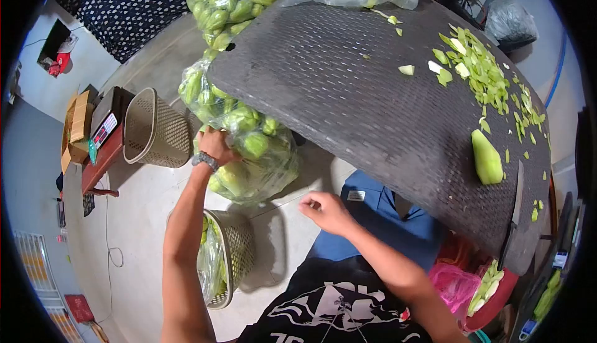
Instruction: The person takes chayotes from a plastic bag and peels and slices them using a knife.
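Note:
My left hand (216, 146), with a bracelet at its wrist, reaches into a large clear plastic bag (267, 162) of pale green vegetables beside the table's left edge. Its fingertips are hidden among the vegetables. Over my lap, my right hand (323, 211) is held with curled fingers, and nothing shows in it. On the dark woven-textured table (323, 88), one peeled pale green vegetable (487, 157) lies near the right side. Just right of it is a knife (516, 209). Green peelings (479, 69) are spread over the far right of the tabletop.
More bagged vegetables (233, 8) stand beyond the table's left corner. A basket (236, 250) holding a bag of green pieces is on the floor below my left hand. Another basket (158, 133) stands by a scale (107, 122). A pink bag (454, 286) sits at the lower right.

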{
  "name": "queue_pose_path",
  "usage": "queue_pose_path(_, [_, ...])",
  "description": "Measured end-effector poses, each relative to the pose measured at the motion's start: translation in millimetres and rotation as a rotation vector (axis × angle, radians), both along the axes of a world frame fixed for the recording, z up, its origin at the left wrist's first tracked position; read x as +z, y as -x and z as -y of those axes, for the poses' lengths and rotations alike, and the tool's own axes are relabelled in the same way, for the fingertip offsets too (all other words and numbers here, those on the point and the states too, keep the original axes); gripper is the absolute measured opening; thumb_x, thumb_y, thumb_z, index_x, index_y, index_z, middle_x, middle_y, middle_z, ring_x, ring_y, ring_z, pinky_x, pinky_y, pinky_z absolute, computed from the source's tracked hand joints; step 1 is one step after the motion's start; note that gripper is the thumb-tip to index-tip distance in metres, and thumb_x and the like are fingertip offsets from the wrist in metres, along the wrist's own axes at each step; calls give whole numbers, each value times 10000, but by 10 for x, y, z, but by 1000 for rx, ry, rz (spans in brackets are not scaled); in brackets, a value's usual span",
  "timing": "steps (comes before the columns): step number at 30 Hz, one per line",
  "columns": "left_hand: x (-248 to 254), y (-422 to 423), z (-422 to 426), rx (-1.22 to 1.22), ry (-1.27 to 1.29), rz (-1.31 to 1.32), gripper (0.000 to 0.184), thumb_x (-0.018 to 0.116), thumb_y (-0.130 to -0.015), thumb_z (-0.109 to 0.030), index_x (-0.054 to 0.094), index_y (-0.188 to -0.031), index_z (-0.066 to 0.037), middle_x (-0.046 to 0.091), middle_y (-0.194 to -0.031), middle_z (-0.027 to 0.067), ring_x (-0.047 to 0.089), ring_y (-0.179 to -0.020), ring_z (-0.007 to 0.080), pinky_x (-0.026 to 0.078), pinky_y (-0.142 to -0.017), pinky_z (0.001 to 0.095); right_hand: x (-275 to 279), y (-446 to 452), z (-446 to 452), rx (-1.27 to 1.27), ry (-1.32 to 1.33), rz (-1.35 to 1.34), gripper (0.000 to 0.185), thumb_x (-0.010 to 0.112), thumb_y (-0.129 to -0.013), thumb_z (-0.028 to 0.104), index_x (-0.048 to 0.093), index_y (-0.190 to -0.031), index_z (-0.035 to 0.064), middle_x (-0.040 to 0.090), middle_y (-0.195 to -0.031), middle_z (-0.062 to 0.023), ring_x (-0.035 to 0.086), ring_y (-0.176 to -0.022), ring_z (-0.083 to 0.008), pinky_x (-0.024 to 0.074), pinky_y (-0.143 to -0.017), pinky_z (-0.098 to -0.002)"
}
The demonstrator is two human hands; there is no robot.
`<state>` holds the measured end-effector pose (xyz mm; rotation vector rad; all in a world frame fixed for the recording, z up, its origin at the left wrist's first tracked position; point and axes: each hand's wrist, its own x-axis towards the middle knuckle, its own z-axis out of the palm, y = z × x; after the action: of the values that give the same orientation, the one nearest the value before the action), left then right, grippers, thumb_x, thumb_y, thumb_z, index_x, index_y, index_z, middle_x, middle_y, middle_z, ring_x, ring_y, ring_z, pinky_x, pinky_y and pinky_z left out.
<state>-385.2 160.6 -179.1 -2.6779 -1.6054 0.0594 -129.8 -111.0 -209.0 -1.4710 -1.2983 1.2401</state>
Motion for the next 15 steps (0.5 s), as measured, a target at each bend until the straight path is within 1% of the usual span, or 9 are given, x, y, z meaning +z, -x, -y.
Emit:
queue_pose_path(1, [-20, 46, 99, -8, -13, 28, 752, 941, -492, -508, 784, -1091, -81, 705, -1204, 142, 579, -1193, 365, 399, -1024, 537, -81, 96, -90, 26, 26, -40, 262, 726, -977, 283, 734, -949, 23, 737, -827, -67, 695, -740, -164, 541, -677, -326])
queue_pose_path(3, [-276, 127, 139, 34, 49, 83, 701, 976, -453, -500, 790, -950, -42, 742, -988, 201, 643, -1093, 390, 441, -1011, 517, -295, 203, -313, 65, -7, -129, 339, 723, -978, 364, 724, -970, 25, 731, -837, -42, 688, -732, -158, 541, -658, -318])
queue_pose_path(4, [-157, 88, 243, 64, 121, 30, 688, 979, -457, -493, 787, -930, -32, 747, -982, 202, 661, -1073, 381, 454, -1007, 494, -301, 286, -348, 81, -14, -181, 378, 721, -978, 404, 720, -980, 26, 728, -842, -30, 685, -728, -155, 541, -648, -315])
queue_pose_path(7, [-101, -24, 542, 127, 259, -10, 648, 980, -470, -484, 784, -879, -22, 761, -941, 195, 709, -989, 357, 488, -973, 452, -262, 381, -523, 43, 605, -485, 494, 721, -964, 517, 687, -1086, 39, 698, -899, -14, 622, -716, -106, 514, -666, -281])
queue_pose_path(8, [-110, -40, 624, 140, 287, -4, 634, 979, -474, -484, 785, -863, -23, 766, -923, 191, 724, -958, 350, 499, -958, 442, -367, 457, -556, 45, 694, -577, 723, 692, -889, 721, 666, -1130, 40, 703, -951, -26, 624, -719, -115, 514, -673, -276])
queue_pose_path(9, [-114, -52, 693, 138, 333, 12, 595, 973, -480, -483, 779, -801, -21, 756, -807, 197, 740, -813, 370, 529, -898, 453, -350, 531, -606, 26, 764, -675, 766, 685, -854, 770, 669, -1095, 43, 697, -928, -27, 618, -699, -112, 504, -645, -269])
queue_pose_path(13, [-319, -85, 1216, 108, 334, 107, 498, 940, -541, -414, 739, -696, 15, 709, -705, 238, 731, -713, 409, 596, -747, 474, -417, 917, -697, -80, 985, -957, 912, 615, -692, 969, 659, -897, 82, 632, -751, -15, 539, -542, -93, 421, -479, -229])
queue_pose_path(14, [-385, -66, 1379, 103, 304, 143, 468, 932, -551, -389, 732, -684, 13, 710, -709, 240, 736, -710, 405, 608, -711, 466, -447, 983, -605, -112, 984, -881, 880, 585, -673, 990, 616, -799, 119, 560, -644, 8, 445, -438, -81, 332, -395, -211])
queue_pose_path(15, [-319, -111, 1545, 120, 332, 128, 463, 942, -545, -385, 730, -683, 3, 705, -697, 233, 731, -702, 405, 601, -714, 469, -452, 999, -519, -151, 1000, -855, 799, 581, -756, 939, 599, -791, 141, 541, -616, 13, 393, -408, -70, 305, -378, -213])
